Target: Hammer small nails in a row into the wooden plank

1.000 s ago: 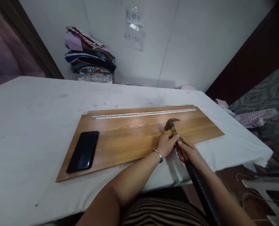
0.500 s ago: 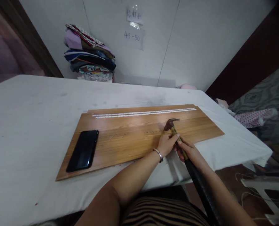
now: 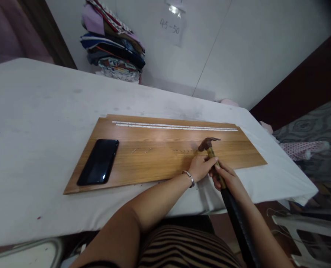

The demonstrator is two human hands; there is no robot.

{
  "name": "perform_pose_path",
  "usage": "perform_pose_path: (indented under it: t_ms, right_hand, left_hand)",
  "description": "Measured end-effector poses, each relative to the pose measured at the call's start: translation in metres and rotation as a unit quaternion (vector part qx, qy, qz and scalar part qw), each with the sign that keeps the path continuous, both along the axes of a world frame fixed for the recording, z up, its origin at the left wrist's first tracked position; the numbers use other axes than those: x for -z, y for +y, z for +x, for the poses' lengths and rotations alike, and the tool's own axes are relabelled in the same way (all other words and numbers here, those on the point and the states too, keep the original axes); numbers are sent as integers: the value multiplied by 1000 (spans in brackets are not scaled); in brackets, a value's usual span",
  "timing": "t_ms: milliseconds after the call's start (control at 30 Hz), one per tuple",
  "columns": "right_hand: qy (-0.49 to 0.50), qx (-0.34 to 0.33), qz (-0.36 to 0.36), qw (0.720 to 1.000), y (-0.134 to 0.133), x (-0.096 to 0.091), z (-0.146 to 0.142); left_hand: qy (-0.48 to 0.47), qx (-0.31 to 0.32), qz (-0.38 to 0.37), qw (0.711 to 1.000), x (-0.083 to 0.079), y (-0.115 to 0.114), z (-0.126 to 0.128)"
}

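A long wooden board lies on the white table. My right hand grips a hammer by its yellow and black handle; the rusty head hovers just above the board. My left hand, with a bracelet at the wrist, rests on the board beside the hammer head, fingers pinched together on something too small to make out. A short row of small nails is set in the board left of the hammer. Two loose nails lie nearer the middle.
A black phone lies on the board's left end. A white strip runs along the board's far edge. Folded fabrics are stacked against the wall. A white plastic chair stands at the lower right, patterned cloth beyond the table's right end.
The view has tilted down and shifted slightly. Both hands and the hammer keep the same pose at the board.
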State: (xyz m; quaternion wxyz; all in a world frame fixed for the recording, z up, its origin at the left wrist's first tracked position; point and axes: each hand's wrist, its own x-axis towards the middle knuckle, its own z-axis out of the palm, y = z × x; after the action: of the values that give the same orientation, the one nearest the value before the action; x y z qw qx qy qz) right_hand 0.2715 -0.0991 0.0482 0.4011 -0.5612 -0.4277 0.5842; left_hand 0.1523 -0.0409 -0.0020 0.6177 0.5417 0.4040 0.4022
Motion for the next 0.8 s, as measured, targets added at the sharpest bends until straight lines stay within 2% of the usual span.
perform_pose_path:
  t_ms: [400, 800]
  right_hand:
    - [-8, -5, 4, 1000, 3, 0, 0]
    - [-1, 11, 10, 1000, 4, 8, -1]
  left_hand:
    - [-11, -2, -9, 1000, -5, -1, -3]
    - [-24, 4, -18, 1000, 9, 3, 0]
